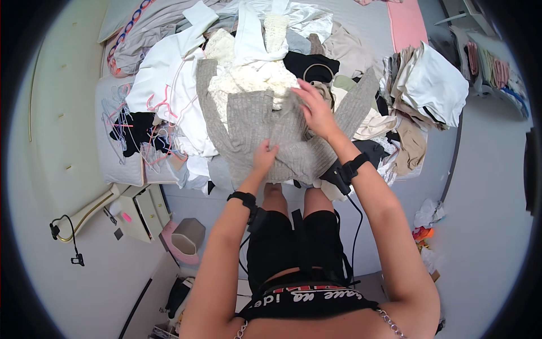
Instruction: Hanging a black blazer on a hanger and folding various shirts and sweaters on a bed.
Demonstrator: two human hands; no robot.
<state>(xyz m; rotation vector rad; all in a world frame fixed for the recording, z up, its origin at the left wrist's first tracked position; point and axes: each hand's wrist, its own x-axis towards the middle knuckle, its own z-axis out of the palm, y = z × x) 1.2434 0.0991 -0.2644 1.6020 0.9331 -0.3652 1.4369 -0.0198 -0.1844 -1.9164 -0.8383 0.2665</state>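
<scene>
A grey ribbed knit sweater [248,127] lies spread over the near side of a clothes heap, its long sleeves stretching up to the left and right. My left hand [265,157] is closed on the lower middle of it, pinching the fabric. Above and to the right, my right hand [317,114] is held over the sweater with fingers extended and apart. Its fingertips are beside a slightly blurred part of the grey knit; whether they touch it is unclear. Just beyond lies a cream chunky-knit garment [248,76], partly covered by the sweater.
The bed holds white clothes [164,70] at left, tangled hangers [121,121] near a black cloth, and a black garment [310,65] further back. At right stands a folded clothes stack [432,85]. A grey bin [188,236] and white cabinet [144,206] are at lower left.
</scene>
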